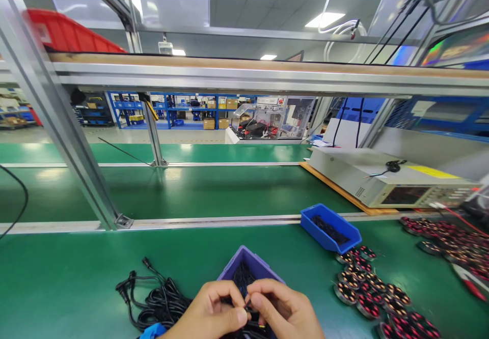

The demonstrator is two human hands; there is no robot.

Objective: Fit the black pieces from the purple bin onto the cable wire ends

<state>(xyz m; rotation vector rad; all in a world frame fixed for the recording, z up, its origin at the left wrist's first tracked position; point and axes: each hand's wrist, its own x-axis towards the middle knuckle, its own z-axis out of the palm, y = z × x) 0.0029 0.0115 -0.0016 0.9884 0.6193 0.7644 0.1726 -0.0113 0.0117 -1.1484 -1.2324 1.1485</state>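
My left hand (216,311) and my right hand (286,308) meet at the bottom middle, both closed in a pinch. Between their fingertips is a thin black cable (248,304), mostly covered by the fingers. A small yellow and red tip shows just below the right fingers; whether it belongs to this cable I cannot tell. Beneath and behind the hands stands a purple bin (263,263) with black cables (243,278) in it. Left of my left hand lies a tangled bundle of black cables (162,301) with connector ends. A blue band (153,330) is at my left wrist.
A blue bin (319,236) holding small black parts stands at right. Beside it lie several round copper-wound coils (369,278), with more coils (451,239) farther right. A grey instrument (382,173) sits behind them. A metal post (82,156) rises at left, under a crossbeam (229,77).
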